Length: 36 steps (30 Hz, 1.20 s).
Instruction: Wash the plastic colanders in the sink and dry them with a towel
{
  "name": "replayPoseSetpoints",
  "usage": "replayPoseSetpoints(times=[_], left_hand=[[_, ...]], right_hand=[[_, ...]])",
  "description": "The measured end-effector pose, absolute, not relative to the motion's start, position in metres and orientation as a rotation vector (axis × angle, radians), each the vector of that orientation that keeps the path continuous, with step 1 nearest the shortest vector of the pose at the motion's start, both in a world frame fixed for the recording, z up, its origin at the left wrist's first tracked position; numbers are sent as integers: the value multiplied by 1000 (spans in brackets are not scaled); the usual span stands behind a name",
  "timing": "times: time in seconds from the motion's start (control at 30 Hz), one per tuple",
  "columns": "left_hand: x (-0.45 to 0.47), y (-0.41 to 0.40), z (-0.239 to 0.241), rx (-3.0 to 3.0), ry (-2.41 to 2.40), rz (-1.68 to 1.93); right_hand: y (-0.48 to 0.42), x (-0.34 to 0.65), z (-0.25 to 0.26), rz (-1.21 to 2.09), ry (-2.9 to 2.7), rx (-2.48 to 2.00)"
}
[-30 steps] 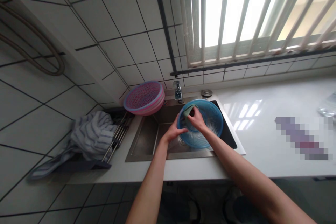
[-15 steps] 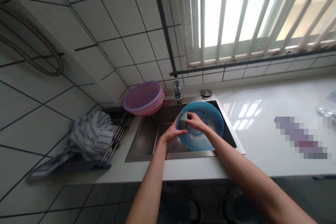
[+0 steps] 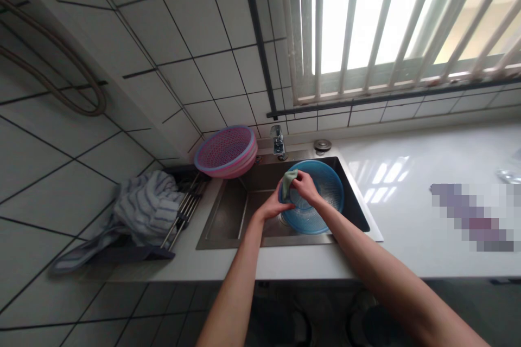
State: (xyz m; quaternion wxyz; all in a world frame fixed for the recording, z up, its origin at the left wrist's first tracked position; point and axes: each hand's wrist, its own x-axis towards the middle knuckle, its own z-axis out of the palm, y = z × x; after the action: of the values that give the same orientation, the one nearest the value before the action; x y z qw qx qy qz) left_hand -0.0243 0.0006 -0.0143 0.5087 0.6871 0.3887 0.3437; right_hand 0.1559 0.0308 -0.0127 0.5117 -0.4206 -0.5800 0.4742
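Note:
A blue plastic colander (image 3: 321,195) is held tilted over the steel sink (image 3: 228,217). My left hand (image 3: 273,207) grips its left rim from below. My right hand (image 3: 304,187) is closed on a small green cloth (image 3: 288,180) and presses it against the colander's upper left rim. Both forearms reach in from the bottom of the view.
Stacked pink colanders (image 3: 226,150) sit at the sink's back left corner, beside the tap (image 3: 278,142). A striped towel (image 3: 140,209) lies on a dish rack (image 3: 181,211) at the left. A white counter (image 3: 407,184) runs right, under a barred window (image 3: 386,27).
My right hand has rubbed the cloth along the colander's upper left rim, and the colander has shifted slightly lower in the sink.

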Motion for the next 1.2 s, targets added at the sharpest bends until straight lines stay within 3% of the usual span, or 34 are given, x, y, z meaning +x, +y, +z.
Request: replayPoseSetpoints(times=[0.4,0.6,0.87,1.07,1.2], left_hand=[[-27,-6,3,1440,1089,914],[-26,-2,-3,1492,1156,950],[-19,-1,-3,1635,969,990],[-22,-1,-13,1617,1007,922],[-24,1,-15,1628,1010,943]], right_hand=[[26,152,-12,1291,-1586,-736],[25,152,-14,1231,-1625,-807],[40,161,-15,1163,-1241,-981],[24,151,-17,1271,-1681,-776],[24,148,-18,1263,-1649,-819]])
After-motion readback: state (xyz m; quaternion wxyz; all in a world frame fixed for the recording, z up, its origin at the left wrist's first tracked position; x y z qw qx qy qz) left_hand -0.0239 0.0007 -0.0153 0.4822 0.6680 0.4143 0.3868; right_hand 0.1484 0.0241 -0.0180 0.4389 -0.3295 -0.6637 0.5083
